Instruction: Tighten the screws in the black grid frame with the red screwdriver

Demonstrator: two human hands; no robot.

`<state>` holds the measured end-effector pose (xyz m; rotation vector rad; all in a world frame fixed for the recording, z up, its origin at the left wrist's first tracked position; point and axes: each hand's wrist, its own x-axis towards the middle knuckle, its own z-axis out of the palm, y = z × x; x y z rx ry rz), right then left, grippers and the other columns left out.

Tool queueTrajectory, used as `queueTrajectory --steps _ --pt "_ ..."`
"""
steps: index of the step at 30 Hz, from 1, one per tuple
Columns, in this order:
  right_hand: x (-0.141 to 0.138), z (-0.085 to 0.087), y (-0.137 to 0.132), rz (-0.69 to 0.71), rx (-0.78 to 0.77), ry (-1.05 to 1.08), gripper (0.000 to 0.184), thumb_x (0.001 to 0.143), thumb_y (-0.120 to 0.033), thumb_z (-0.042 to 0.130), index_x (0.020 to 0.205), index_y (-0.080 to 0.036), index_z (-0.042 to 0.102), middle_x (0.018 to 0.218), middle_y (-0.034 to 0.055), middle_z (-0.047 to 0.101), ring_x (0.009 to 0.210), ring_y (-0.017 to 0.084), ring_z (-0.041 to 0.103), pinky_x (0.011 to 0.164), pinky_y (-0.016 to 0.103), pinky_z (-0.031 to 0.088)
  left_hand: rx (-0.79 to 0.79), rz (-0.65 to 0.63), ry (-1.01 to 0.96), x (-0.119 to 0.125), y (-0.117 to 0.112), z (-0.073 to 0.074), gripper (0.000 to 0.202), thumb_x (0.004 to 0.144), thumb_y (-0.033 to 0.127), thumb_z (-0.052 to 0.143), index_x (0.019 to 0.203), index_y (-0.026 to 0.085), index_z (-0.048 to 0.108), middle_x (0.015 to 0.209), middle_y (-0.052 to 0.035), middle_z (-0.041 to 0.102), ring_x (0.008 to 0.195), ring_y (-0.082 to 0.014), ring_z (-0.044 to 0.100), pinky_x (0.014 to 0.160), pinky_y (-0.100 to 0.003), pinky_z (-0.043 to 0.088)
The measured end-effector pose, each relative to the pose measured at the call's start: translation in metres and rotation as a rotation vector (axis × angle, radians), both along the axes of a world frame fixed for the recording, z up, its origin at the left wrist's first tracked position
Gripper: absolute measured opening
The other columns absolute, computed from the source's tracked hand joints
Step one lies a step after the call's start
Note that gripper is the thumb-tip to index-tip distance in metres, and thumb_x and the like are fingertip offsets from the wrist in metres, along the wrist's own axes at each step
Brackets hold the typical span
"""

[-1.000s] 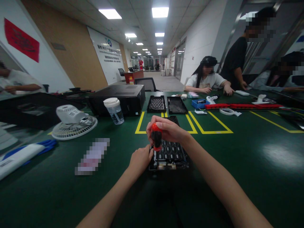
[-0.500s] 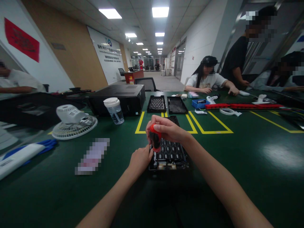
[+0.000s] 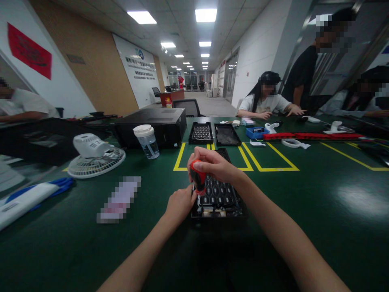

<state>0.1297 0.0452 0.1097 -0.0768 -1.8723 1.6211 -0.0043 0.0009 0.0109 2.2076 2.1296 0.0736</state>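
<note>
My right hand (image 3: 211,163) is closed around the red and black handle of a screwdriver (image 3: 199,178), which stands nearly upright over the left edge of a black case (image 3: 220,192). Its tip is hidden behind the fingers and the handle. Rows of dark cells fill the case, and small light-coloured parts sit along its near end. My left hand (image 3: 181,202) grips the case's left side, thumb and fingertips close to the screwdriver's lower end; some of its fingers are out of sight.
Beyond the case lie a second cell-filled case (image 3: 201,133) and a black tray (image 3: 227,134). To the left are a lidded cup (image 3: 146,142), a white fan (image 3: 95,158) and a large black box (image 3: 150,125). A blue bin (image 3: 257,132) stands at the right; co-workers sit across the table.
The screwdriver handle has turned or tilted slightly in my right hand. My left hand stays in place on the case. Across the table, a co-worker's hand has opened and shifted.
</note>
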Motion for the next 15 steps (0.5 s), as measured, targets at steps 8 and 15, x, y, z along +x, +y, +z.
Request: queueTrajectory --steps 8,15 --pt "0.0012 0.0049 -0.0023 -0.137 0.12 -0.041 0.019 0.076 -0.028 0.052 0.069 -0.015 0.04 0.072 -0.0002 0.05 0.063 0.007 0.049 0.055 0.018 0.043 -0.039 0.037 0.009 0.002 -0.0001 0.0024 0.036 0.085 0.038 0.025 0.097 0.019 0.053 0.085 -0.0071 0.063 0.079 -0.0187 0.06 0.068 -0.027 0.042" --pt "0.0013 0.0096 -0.0065 -0.215 0.192 -0.051 0.02 0.075 -0.029 0.053 0.067 -0.015 0.04 0.071 -0.0009 0.046 0.061 0.007 0.047 0.055 0.02 0.041 -0.012 0.011 0.01 0.0002 -0.0001 0.0004 0.036 0.085 0.037 0.023 0.095 0.02 0.053 0.081 -0.0062 0.063 0.076 -0.0189 0.06 0.065 -0.028 0.043"
